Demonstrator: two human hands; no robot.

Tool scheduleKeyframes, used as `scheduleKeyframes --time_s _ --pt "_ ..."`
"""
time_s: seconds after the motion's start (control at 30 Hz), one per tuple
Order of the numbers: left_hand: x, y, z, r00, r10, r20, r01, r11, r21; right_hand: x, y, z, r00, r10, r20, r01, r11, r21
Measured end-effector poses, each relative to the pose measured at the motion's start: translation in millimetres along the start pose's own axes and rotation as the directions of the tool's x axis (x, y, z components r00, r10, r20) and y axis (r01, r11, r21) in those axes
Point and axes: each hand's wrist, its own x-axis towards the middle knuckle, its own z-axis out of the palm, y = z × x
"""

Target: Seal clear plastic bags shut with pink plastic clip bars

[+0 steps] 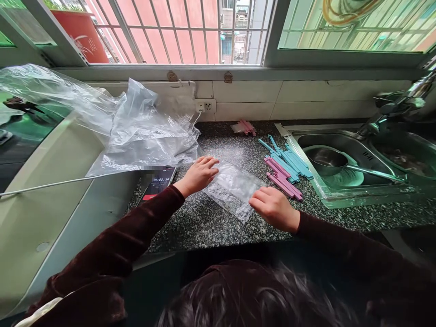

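A small clear plastic bag [233, 188] lies flat on the speckled dark countertop [204, 222]. My left hand [199, 175] rests on its left end with the fingers stretched out flat. My right hand [272, 206] is curled in a loose fist at the bag's right corner, pinching or pressing its edge. Just right of the bag lie several blue sealing clips [288, 159] and several pink sealing clips [282, 179].
A pile of crumpled clear plastic bags [136, 127] covers the left back of the counter. A phone [158, 181] showing a timer lies by my left wrist. A steel sink [357, 168] with a bowl and green strainer is at the right. More pink clips [245, 127] lie near the wall.
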Motion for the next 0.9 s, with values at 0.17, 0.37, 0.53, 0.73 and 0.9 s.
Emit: scheduleKeyframes --time_s 0.17,0.37,0.53,0.73,0.9 --pt "-21 2 7.7 0.998 0.013 0.062 -0.015 1.0 0.024 -8 -14 17 0.999 -0.039 0.011 0.039 0.999 0.038" --pt "-33 1 17.9 0.98 -0.036 0.195 0.031 0.999 0.029 -17 -26 36 0.998 -0.029 0.061 0.025 0.998 0.059" --pt "-38 -8 11.1 0.935 -0.121 0.334 0.109 0.993 0.053 -21 -27 37 0.995 -0.001 0.099 -0.015 0.988 0.154" --pt "-32 19 2.5 0.98 -0.07 0.188 0.086 0.993 -0.077 -9 -24 27 0.996 0.078 0.044 -0.087 0.957 0.275" --pt "-35 49 26.4 0.974 0.034 0.222 0.001 0.988 -0.154 -6 -30 50 0.983 0.092 0.158 -0.119 0.978 0.173"
